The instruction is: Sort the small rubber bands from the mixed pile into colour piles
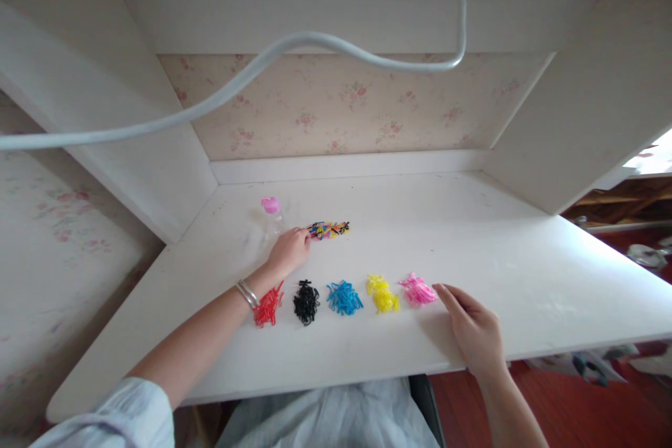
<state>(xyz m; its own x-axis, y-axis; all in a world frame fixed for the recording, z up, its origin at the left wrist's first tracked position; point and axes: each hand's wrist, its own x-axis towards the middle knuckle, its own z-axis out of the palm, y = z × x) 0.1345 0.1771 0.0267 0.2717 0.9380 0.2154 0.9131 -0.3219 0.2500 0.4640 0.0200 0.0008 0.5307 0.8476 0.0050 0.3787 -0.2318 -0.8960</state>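
Observation:
My left hand [290, 252] touches the left end of a mixed heap of coloured bands [330, 229]; its fingers are closed, and what they hold is too small to tell. Along the front lie separate piles: red [269, 306], partly behind my left wrist, black [306, 302], blue [344, 297], yellow [383, 294] and pink [418, 290]. My right hand [472, 325] is at the right edge of the pink pile, thumb and forefinger pressed together, with anything between them hidden. Behind my left hand is a clear container with a pink lid [270, 205].
A white desk [420, 224] carries everything, with white side panels and a flowered back wall [341, 105]. A white cable [315, 42] hangs across the upper view. Near the front edge, a dark chair part [426, 406] shows beside my lap.

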